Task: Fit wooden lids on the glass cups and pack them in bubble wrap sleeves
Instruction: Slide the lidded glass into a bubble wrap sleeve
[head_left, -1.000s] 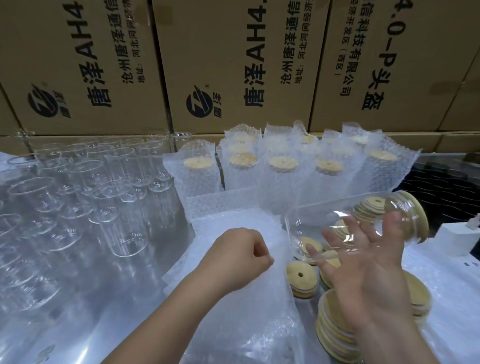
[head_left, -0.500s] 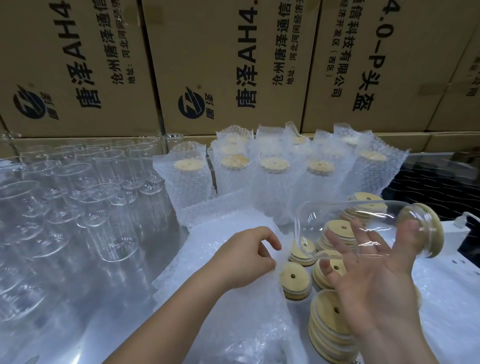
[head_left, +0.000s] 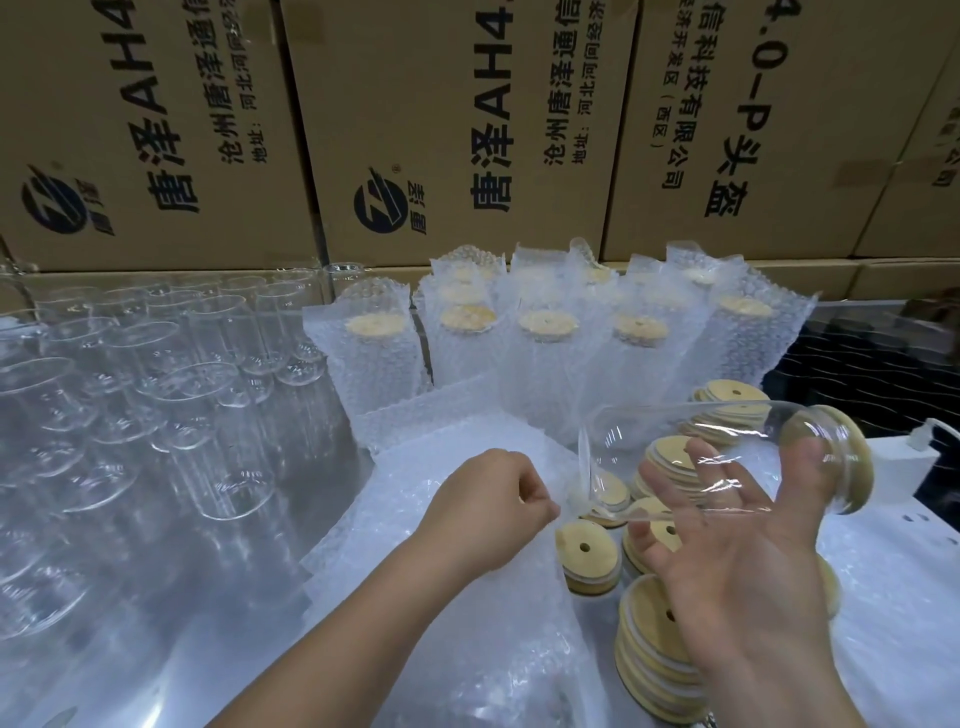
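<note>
The glass cup (head_left: 701, 441) lies on its side in the air, its base pointing left and its mouth to the right, closed by a wooden lid (head_left: 860, 462). The right hand (head_left: 743, 582) holds it palm-up, with fingers spread almost straight behind the glass and the thumb against the neck beside the lid.

Just left of the cup's base, the left hand (head_left: 488, 504) is curled into a loose fist. Its thumb and forefinger pinch the top sheet of the flat bubble wrap sleeves (head_left: 457, 649), which lie in a stack on the surface (head_left: 893, 597).

Below the cup, loose lids (head_left: 587, 561) sit in short piles, each with a small hole. A taller pile stands nearer the person, partly hidden by the right wrist.

Behind the cup stand the packed cups (head_left: 545, 353), upright in their bubble sleeves with lids showing at the top. Far to the cup's left stand crowded rows of empty glasses (head_left: 156, 389), mouths up. Printed cardboard boxes (head_left: 441, 130) rise behind everything. A dark tray (head_left: 857, 364) lies beyond the cup's lidded end.
</note>
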